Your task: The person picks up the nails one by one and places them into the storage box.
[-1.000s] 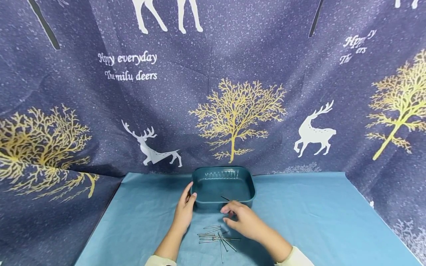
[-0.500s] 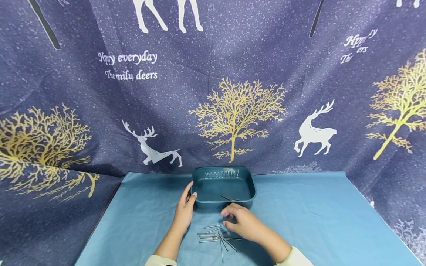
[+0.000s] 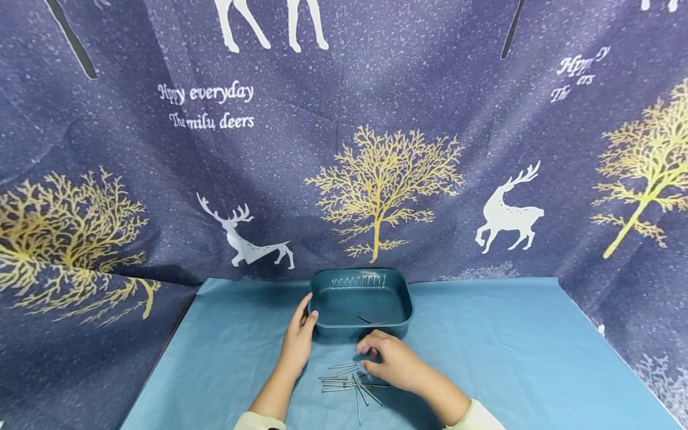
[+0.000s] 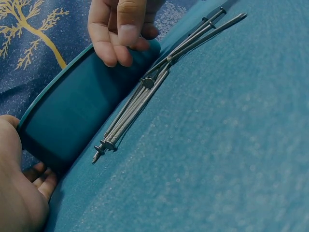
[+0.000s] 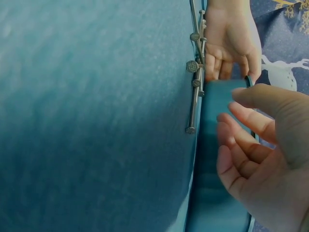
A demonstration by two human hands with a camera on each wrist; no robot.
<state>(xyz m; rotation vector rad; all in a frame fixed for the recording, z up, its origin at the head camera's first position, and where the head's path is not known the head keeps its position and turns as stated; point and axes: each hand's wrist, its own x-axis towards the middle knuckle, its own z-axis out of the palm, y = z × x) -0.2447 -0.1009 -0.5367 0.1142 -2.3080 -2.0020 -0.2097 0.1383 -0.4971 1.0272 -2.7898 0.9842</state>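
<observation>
A dark teal rectangular tray (image 3: 361, 327) stands on the cloth, with two nails (image 3: 371, 321) lying inside by its near wall. My left hand (image 3: 297, 340) grips the tray's left end, thumb at the rim and fingers along the outer wall. Just outside the near wall hovers my right hand (image 3: 389, 357), its fingers loosely bent and nothing held between thumb and fingertips (image 5: 223, 126). Several long steel nails (image 4: 133, 111) lie in a loose crossed pile in front of the tray, to the left of and below the right hand.
A light blue cloth (image 3: 510, 346) covers the table. Behind it hangs a dark blue curtain (image 3: 344, 197) printed with white deer and yellow trees, close to the tray's far side.
My right hand has drawn back slightly from the tray's near rim, showing more of the nails inside. The left hand and the pile have stayed put.
</observation>
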